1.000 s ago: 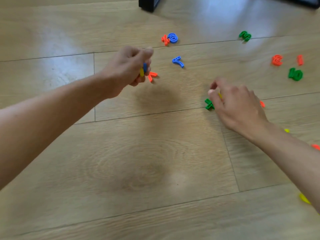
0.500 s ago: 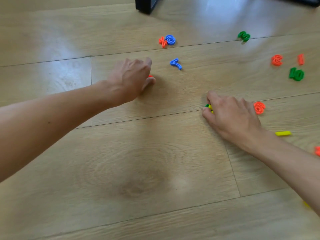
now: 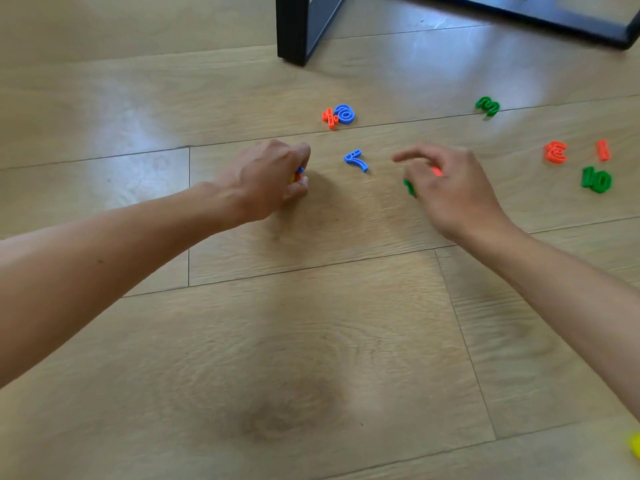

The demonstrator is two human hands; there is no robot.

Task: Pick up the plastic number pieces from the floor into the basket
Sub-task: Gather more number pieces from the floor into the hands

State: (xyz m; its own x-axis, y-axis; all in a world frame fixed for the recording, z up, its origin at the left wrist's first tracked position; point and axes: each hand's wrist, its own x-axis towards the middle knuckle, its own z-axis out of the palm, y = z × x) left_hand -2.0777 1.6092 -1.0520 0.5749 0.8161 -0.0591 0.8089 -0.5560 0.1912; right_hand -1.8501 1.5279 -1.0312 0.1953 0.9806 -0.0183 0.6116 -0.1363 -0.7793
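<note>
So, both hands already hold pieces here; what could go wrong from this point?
1. The left hand and right hand each hold small plastic pieces; reaching for the blue plastic number seven may loosen a grip and drop one.
2. The yellow plastic piece at the frame's edge may be overlooked.

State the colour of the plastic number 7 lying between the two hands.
Blue; the plastic number 7 shows best in the head view.

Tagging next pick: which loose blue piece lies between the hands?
The blue 7, lying alone; the other blue piece sits farther away, against an orange piece.
</note>
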